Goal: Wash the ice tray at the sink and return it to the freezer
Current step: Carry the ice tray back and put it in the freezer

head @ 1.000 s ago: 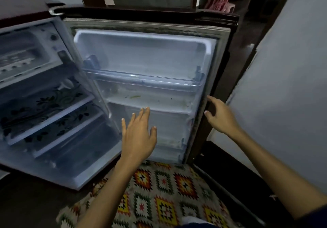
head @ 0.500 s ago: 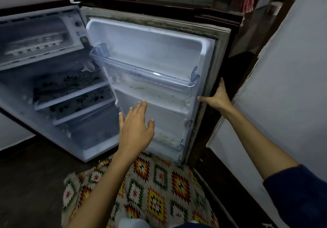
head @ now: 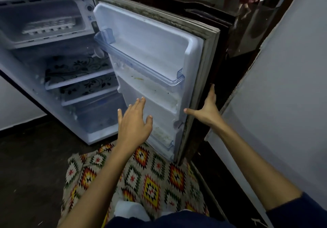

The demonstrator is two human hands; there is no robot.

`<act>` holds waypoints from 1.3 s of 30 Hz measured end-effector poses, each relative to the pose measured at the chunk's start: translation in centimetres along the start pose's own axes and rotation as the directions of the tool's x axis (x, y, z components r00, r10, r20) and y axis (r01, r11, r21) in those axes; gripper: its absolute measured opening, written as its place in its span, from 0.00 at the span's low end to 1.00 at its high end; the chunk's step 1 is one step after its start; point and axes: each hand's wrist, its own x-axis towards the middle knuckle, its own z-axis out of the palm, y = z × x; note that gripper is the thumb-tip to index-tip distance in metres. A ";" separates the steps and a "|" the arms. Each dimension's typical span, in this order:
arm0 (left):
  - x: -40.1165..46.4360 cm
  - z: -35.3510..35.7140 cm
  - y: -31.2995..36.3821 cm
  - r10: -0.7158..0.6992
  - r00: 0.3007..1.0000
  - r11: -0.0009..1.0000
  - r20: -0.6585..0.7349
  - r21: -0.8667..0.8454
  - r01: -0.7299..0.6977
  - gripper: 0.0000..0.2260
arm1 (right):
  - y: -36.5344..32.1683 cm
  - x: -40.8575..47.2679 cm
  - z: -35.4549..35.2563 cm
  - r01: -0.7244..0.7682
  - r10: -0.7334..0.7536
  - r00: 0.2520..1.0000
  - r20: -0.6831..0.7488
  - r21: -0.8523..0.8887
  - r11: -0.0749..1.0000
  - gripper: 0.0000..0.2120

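Ice tray (head: 50, 26): in freezer compartment (head: 42, 21), up and left of both hands, long axis left-right, slightly tilted. Patterned shelves (head: 76, 72) below. Left hand (head: 134, 121): spread, empty, before door's inner liner (head: 150, 51). Right hand (head: 208, 110): open, on door edge (head: 205, 79). Patterned rug (head: 150, 180) on dark floor (head: 30, 166) beneath.

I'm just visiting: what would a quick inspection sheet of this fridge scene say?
Surface: dark floor with a patterned rug.
Job's things: ice tray lying in the freezer compartment; fridge door open.
Clutter: door shelves stained, nothing stored.
Grippers: left hand open, fingers spread before the door's inside; right hand flat on the door's edge.
Cables: nothing seen.
Surroundings: pale wall on the right.
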 end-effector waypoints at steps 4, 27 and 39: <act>-1.5 0.5 -1.3 -0.041 0.999 0.999 -0.014 -0.015 0.041 0.28 | 0.2 -4.0 2.1 0.089 -0.085 0.990 0.112 -0.025 0.996 0.59; -8.8 -2.6 -12.0 -0.464 0.860 0.883 -0.213 -0.182 0.432 0.32 | -5.2 -7.2 12.9 0.343 -0.298 0.810 0.505 0.004 0.939 0.18; -7.5 -7.1 -20.8 -0.608 0.757 0.792 -0.239 -0.240 0.561 0.34 | -14.4 -5.5 24.7 0.468 -0.462 0.686 0.562 0.145 0.872 0.28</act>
